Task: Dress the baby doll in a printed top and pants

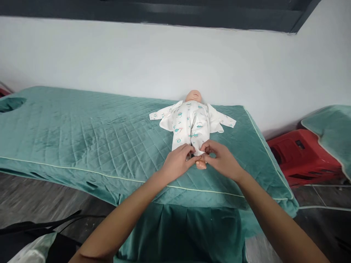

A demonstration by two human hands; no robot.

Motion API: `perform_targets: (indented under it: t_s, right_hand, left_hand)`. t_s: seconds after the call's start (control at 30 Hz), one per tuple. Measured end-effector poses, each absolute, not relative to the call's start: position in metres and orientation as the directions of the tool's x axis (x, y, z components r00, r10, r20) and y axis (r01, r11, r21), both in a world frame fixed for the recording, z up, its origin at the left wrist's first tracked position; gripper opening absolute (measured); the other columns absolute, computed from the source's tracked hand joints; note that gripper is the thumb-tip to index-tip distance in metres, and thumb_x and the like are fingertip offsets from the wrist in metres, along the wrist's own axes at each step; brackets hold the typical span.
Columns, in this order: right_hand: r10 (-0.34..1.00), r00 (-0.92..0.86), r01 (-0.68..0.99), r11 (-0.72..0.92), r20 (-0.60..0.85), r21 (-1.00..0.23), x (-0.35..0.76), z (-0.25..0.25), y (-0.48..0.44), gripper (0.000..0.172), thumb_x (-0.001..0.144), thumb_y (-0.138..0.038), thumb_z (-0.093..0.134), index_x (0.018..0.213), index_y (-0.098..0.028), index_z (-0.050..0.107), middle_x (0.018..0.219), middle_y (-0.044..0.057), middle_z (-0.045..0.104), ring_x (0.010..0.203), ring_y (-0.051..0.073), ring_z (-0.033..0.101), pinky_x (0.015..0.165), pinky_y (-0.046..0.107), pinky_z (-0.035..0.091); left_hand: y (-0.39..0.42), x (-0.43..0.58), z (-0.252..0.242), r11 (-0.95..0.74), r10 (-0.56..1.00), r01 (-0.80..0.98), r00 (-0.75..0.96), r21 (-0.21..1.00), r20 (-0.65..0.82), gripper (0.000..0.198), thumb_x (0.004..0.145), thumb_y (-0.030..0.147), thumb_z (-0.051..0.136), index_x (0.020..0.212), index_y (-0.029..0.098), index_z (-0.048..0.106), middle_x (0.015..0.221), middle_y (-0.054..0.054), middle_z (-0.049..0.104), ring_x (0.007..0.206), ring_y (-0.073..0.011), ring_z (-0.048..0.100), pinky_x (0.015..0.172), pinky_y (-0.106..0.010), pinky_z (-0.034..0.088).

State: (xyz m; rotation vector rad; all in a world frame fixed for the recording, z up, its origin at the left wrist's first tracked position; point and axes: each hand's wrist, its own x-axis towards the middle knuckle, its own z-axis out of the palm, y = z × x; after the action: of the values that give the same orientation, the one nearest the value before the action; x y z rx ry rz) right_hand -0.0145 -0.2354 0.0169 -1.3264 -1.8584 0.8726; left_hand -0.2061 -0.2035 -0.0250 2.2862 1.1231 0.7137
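A baby doll point(194, 95) lies on its back on the green quilted bed cover, its head toward the wall. It wears a white printed jacket point(166, 122), spread open with the sleeves out to both sides, and white printed pants point(199, 128). My left hand point(179, 160) pinches the cuff of one pant leg from the left. From the right, my right hand point(221, 157) pinches the same cuff. Between my hands, a bare doll foot point(201, 164) sticks out below the cuff. The doll's other foot is mostly hidden behind my left hand.
The bed point(82, 135) has a pale piped edge and a face hole at the far left. A white wall point(137, 58) rises right behind it. On the right, a red plastic object point(304, 157) stands on the floor beside another green cover point(331, 131). Black straps point(55, 223) lie at lower left.
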Motion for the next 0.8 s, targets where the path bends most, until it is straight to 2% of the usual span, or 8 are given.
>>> perform_targets:
  t_s: [0.1, 0.17, 0.33, 0.43, 0.53, 0.67, 0.8]
  right_hand:
    - [0.933, -0.304, 0.523, 0.334, 0.195, -0.784, -0.012, 0.022, -0.238, 0.009, 0.086, -0.014, 0.056, 0.087, -0.022, 0.059, 0.083, -0.001, 0.060, 0.077, 0.015, 0.056, 0.070, 0.027, 0.043]
    - [0.922, -0.326, 0.548, 0.366, 0.211, -0.752, -0.009, 0.019, -0.240, 0.011, 0.086, -0.012, 0.055, 0.088, -0.022, 0.059, 0.085, -0.001, 0.060, 0.078, 0.015, 0.055, 0.071, 0.027, 0.043]
    - [0.915, -0.363, 0.575, 0.368, 0.175, -0.731, -0.001, 0.008, -0.255, 0.009, 0.090, -0.014, 0.055, 0.087, -0.022, 0.057, 0.085, -0.001, 0.058, 0.078, 0.015, 0.055, 0.072, 0.028, 0.043]
    - [0.904, -0.388, 0.593, 0.395, 0.181, -0.701, -0.001, 0.004, -0.265, 0.012, 0.090, -0.010, 0.053, 0.088, -0.022, 0.055, 0.087, 0.000, 0.057, 0.078, 0.015, 0.056, 0.070, 0.028, 0.043]
    - [0.893, -0.431, 0.655, 0.410, 0.133, -0.635, -0.002, 0.004, -0.269, 0.013, 0.090, -0.008, 0.053, 0.089, -0.021, 0.055, 0.090, 0.001, 0.059, 0.078, 0.015, 0.056, 0.069, 0.028, 0.042]
    - [0.871, -0.483, 0.708, 0.449, 0.091, -0.545, -0.005, 0.005, -0.266, 0.008, 0.096, -0.017, 0.055, 0.090, -0.022, 0.057, 0.090, 0.001, 0.061, 0.084, 0.017, 0.058, 0.073, 0.030, 0.042]
    - [0.897, -0.428, 0.683, 0.404, 0.114, -0.608, -0.012, 0.002, -0.258, 0.010, 0.099, -0.020, 0.054, 0.090, -0.021, 0.057, 0.095, 0.002, 0.063, 0.089, 0.017, 0.060, 0.078, 0.029, 0.044]
  left_hand:
    - [-0.204, -0.202, -0.025, -0.544, 0.826, 0.592, 0.502, 0.595, 0.256, 0.005, 0.094, 0.028, 0.057, 0.095, 0.023, 0.055, 0.093, -0.001, 0.068, 0.087, -0.0196, 0.066, 0.071, -0.032, 0.046]
    - [-0.206, -0.201, -0.025, -0.567, 0.816, 0.620, 0.511, 0.542, 0.269, 0.006, 0.092, 0.021, 0.054, 0.098, 0.023, 0.054, 0.090, -0.001, 0.068, 0.085, -0.0198, 0.065, 0.069, -0.032, 0.045]
    - [-0.224, -0.210, -0.024, -0.663, 0.747, 0.602, 0.571, 0.444, 0.341, 0.010, 0.093, 0.018, 0.050, 0.102, 0.022, 0.054, 0.092, -0.003, 0.068, 0.082, -0.0196, 0.064, 0.068, -0.033, 0.047]
    - [-0.234, -0.215, -0.024, -0.723, 0.690, 0.590, 0.612, 0.359, 0.385, 0.014, 0.094, 0.016, 0.047, 0.105, 0.022, 0.054, 0.095, -0.004, 0.068, 0.088, -0.0216, 0.064, 0.078, -0.036, 0.050]
    - [-0.239, -0.218, -0.026, -0.746, 0.666, 0.601, 0.652, 0.288, 0.363, 0.013, 0.096, 0.017, 0.046, 0.103, 0.021, 0.055, 0.096, -0.006, 0.066, 0.094, -0.0242, 0.062, 0.084, -0.040, 0.050]
    - [-0.238, -0.229, -0.032, -0.711, 0.703, 0.629, 0.627, 0.315, 0.337, 0.014, 0.098, 0.019, 0.046, 0.107, 0.020, 0.057, 0.103, -0.007, 0.064, 0.102, -0.0249, 0.059, 0.089, -0.041, 0.051]
    - [-0.234, -0.247, -0.040, -0.632, 0.773, 0.640, 0.555, 0.437, 0.307, 0.025, 0.097, 0.034, 0.058, 0.119, 0.021, 0.056, 0.120, -0.009, 0.060, 0.111, -0.0262, 0.057, 0.092, -0.042, 0.051]
